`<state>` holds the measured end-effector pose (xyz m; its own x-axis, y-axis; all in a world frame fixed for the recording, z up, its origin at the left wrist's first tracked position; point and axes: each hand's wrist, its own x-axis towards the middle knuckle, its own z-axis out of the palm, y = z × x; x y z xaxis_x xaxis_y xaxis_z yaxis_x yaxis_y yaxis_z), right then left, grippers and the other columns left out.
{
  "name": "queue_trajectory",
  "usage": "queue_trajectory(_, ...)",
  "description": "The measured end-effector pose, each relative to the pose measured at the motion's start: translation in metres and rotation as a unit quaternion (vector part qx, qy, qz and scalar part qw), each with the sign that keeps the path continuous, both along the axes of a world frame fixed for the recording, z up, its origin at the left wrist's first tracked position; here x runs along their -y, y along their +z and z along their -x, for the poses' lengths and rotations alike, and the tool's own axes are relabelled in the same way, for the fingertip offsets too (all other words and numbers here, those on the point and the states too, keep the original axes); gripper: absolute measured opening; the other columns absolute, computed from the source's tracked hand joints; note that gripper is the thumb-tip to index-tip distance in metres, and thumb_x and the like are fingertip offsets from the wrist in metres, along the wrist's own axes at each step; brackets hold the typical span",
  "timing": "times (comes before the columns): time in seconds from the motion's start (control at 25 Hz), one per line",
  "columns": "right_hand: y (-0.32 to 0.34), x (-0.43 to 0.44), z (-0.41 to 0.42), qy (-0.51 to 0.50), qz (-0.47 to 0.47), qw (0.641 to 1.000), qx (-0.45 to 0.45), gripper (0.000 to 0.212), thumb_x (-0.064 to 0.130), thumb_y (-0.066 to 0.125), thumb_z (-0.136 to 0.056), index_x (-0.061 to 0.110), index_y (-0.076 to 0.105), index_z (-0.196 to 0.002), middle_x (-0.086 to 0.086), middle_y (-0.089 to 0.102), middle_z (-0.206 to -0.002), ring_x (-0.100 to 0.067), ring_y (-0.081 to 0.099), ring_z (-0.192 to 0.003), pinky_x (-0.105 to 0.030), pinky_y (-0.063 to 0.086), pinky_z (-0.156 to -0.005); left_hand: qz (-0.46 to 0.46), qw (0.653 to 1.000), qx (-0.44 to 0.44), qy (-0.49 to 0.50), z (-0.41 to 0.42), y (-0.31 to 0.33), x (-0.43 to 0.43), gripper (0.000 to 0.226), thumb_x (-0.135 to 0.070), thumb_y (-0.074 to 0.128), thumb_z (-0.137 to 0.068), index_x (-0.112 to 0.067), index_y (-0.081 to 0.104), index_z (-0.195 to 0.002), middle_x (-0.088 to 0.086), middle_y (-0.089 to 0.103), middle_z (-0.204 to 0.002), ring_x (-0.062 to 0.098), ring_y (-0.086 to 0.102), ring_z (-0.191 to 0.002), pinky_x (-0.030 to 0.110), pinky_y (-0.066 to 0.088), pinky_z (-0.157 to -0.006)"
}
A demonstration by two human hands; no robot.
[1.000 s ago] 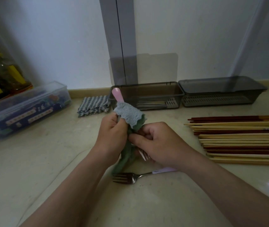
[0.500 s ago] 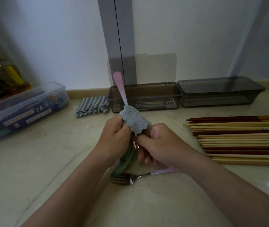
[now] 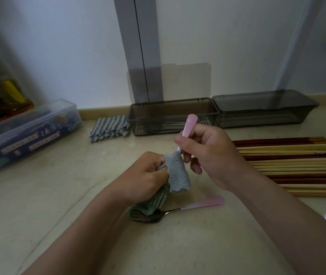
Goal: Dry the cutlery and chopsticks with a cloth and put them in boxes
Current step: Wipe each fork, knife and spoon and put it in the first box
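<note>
Beige stone counter [image 3: 39, 215] against a white wall, all seen from the head cam. Our left hand [image 3: 146, 175] is clenched round the blue-green cloth [image 3: 178, 175], which wraps the middle of a fork [image 3: 189, 126]; the tines poke out below the cloth, on the near side. Our right hand [image 3: 207, 153] pinches that fork's pink handle just above the cloth, with the handle tip pointing far. A second fork [image 3: 178, 209] lies flat on the counter right under the cloth, pink handle to the right. Chopsticks [image 3: 297, 165] lie in a row on the right. Far side: an open box [image 3: 170, 116] with some cutlery in it, lid up against the wall, and a shut box [image 3: 265, 108] just beside it on the right. A folded checked rag [image 3: 108, 128] sits left of the open box, and a clear tub [image 3: 29, 132] is further left.
</note>
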<state>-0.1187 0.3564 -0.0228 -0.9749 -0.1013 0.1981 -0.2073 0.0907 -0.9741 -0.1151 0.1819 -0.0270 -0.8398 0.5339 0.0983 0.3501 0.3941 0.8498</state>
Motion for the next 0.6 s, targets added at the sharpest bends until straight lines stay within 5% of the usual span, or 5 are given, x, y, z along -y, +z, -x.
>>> queue_trajectory(0.16, 0.0010, -0.0039, 0.0033, -0.038, 0.052, 0.998, -0.002, 0.015, 0.007, 0.065, -0.094, 0.004, 0.067, -0.080, 0.000, 0.065, -0.063, -0.012, 0.055, -0.056, -0.027, 0.040, -0.042, 0.004, 1.000, 0.019, 0.018, 0.0022, 0.0001, -0.0001, 0.026, -0.019, 0.048, -0.084, 0.002, 0.058, -0.074, 0.012, 0.051, -0.063, 0.018, 0.045, -0.055, 0.025, 0.035, -0.049)
queue_trajectory(0.32, 0.0011, -0.0036, 0.0030, -0.059, 0.048, 0.997, -0.025, 0.020, 0.009, 0.063, -0.096, 0.005, 0.066, -0.077, 0.002, 0.061, -0.058, -0.014, 0.053, -0.054, -0.028, 0.044, -0.044, 0.023, 0.998, 0.048, 0.030, 0.0021, 0.0036, -0.0004, 0.036, -0.004, 0.047, -0.093, -0.019, 0.061, -0.063, -0.005, 0.056, -0.056, 0.015, 0.048, -0.053, 0.020, 0.038, -0.049)
queue_trajectory(0.6, 0.0048, -0.0088, 0.0067, -0.104, 0.058, 0.991, -0.056, 0.020, 0.010, 0.063, -0.096, 0.001, 0.066, -0.078, -0.004, 0.057, -0.056, -0.020, 0.049, -0.048, -0.030, 0.045, -0.045, 0.042, 0.996, 0.067, 0.051, 0.0022, 0.0049, 0.0002, 0.031, -0.008, 0.049, -0.093, -0.016, 0.064, -0.066, -0.003, 0.061, -0.059, 0.010, 0.054, -0.054, 0.020, 0.042, -0.054)
